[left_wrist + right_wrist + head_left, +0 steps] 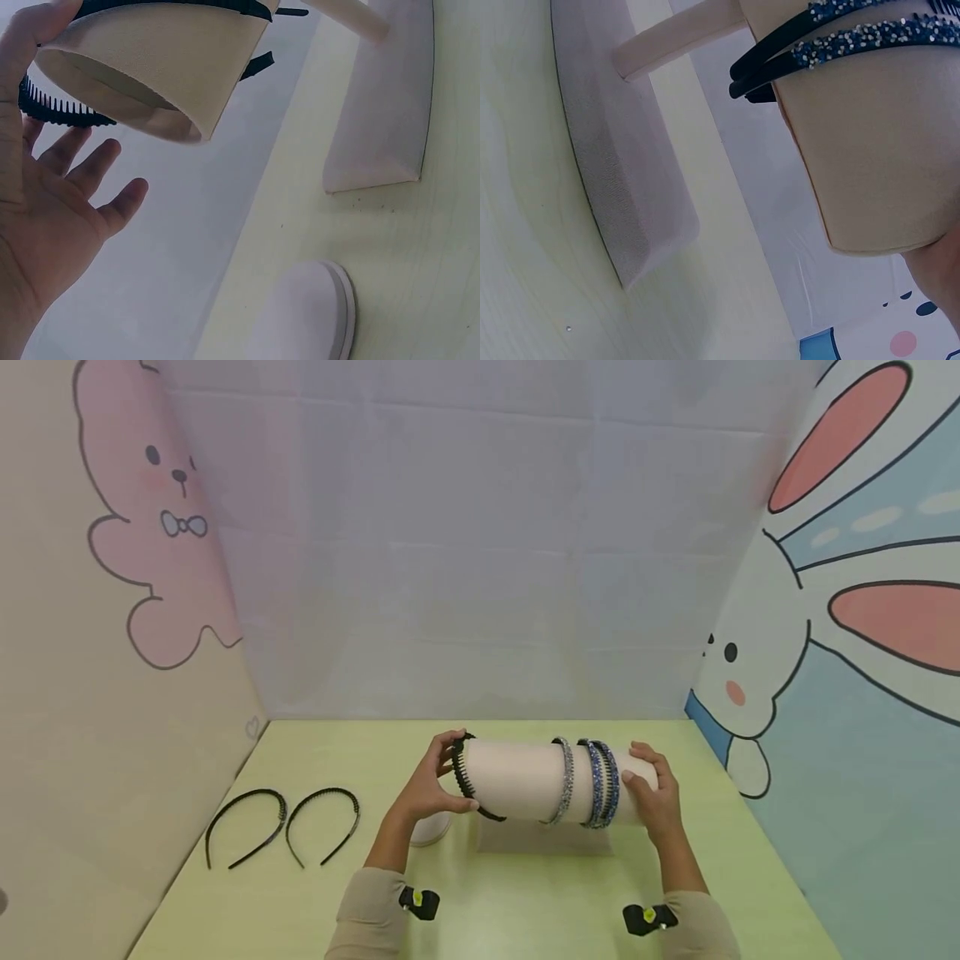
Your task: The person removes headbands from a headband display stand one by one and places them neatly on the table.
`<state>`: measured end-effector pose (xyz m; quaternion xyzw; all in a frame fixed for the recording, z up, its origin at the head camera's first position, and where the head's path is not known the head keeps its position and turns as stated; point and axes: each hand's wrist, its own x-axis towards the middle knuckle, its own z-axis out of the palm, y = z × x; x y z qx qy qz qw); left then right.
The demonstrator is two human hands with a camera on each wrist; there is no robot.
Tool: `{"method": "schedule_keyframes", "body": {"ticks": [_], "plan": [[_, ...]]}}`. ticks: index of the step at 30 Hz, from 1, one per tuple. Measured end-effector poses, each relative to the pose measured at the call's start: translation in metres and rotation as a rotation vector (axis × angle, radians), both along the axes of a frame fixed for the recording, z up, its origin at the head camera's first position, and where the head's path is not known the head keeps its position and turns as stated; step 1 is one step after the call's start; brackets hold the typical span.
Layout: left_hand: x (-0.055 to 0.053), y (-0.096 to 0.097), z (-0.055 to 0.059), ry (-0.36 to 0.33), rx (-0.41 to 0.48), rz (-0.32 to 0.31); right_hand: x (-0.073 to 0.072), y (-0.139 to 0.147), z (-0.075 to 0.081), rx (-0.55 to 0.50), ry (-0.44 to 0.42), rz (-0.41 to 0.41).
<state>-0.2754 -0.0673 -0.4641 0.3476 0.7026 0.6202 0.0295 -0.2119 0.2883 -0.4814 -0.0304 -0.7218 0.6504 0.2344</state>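
A pale, hollow headband display roll (517, 777) stands on a low base (543, 839). My left hand (429, 785) holds a black toothed headband (460, 768) at the roll's left end, thumb on the near side and fingers on the far side. In the left wrist view, its comb teeth (64, 111) show by the fingertips, below the roll's open end. My right hand (656, 793) grips the roll's right end, thumb in front. Between the hands, a silver glittery headband (567, 781) and two blue glittery headbands (604, 785) sit around the roll.
Two black headbands (247, 831) (322, 827) lie on the left of the light green table (480, 910). A round, pale, lid-like piece (431, 829) lies beside the base, partly behind my left hand. Cloth walls with cartoon animals enclose the back and sides.
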Motion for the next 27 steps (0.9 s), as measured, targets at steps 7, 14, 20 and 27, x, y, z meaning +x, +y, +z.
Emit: {"method": "schedule_keyframes", "body": {"ticks": [7, 14, 20, 27], "plan": [[-0.002, 0.001, -0.012, -0.091, 0.118, -0.045, 0.002, -0.003, 0.007, -0.009, 0.005, 0.002], [-0.012, 0.005, -0.036, -0.189, 0.233, -0.075, 0.013, -0.012, 0.023, 0.008, 0.031, 0.006], [-0.015, 0.006, -0.046, -0.152, 0.281, -0.044, 0.007, -0.007, 0.016, 0.005, 0.023, 0.010], [-0.007, 0.001, -0.048, -0.225, 0.356, -0.029, 0.001, 0.000, 0.003, 0.008, 0.012, 0.005]]}}
